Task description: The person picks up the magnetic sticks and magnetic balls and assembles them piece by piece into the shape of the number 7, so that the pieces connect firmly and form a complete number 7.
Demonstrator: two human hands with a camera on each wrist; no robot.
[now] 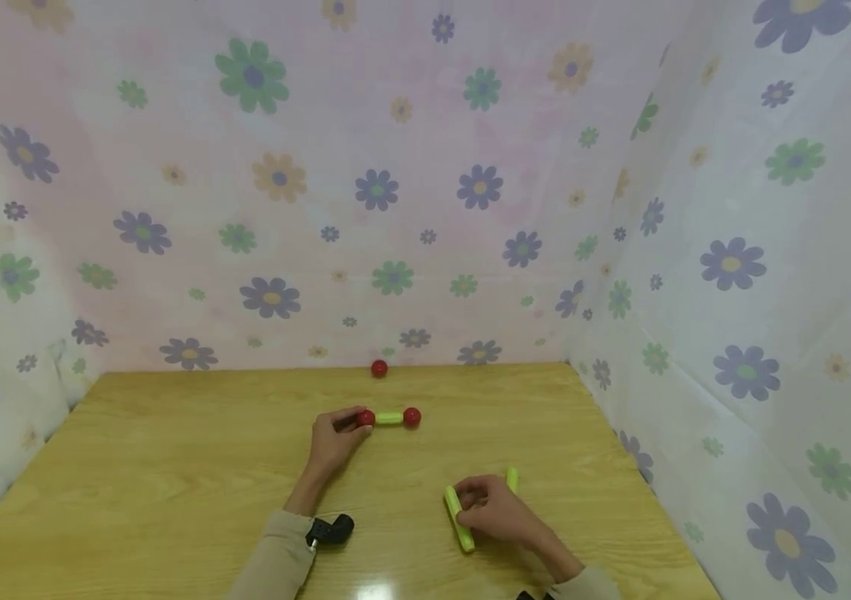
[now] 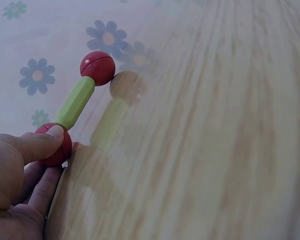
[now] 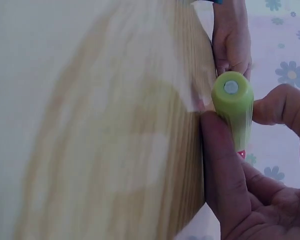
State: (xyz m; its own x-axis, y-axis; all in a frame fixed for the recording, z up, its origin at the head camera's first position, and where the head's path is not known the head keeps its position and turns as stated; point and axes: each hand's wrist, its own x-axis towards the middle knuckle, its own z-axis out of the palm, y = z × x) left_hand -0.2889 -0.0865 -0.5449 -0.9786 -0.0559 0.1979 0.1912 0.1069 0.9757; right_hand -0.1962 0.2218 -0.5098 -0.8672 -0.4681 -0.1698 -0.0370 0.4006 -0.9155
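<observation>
Two red balls are joined by a short yellow-green magnetic rod (image 1: 389, 418), lying across the table like a dumbbell. My left hand (image 1: 335, 440) pinches the left red ball (image 2: 64, 148) between thumb and fingers; the other red ball (image 2: 98, 68) sits at the rod's far end. Nearer the front, my right hand (image 1: 500, 510) grips a longer yellow-green rod (image 1: 459, 520) at the table surface. A round metal tip (image 3: 231, 87) shows in that rod's end in the right wrist view. Just beyond the right hand lies another yellow-green rod (image 1: 512, 478), partly hidden by it.
A loose red ball (image 1: 379, 368) rests at the table's back edge, beyond the dumbbell. The wooden table (image 1: 170, 467) reflects light near its front. Flower-patterned cloth (image 1: 395, 233) stands behind it and along both sides. A black wrist camera (image 1: 332, 530) sits at the left cuff.
</observation>
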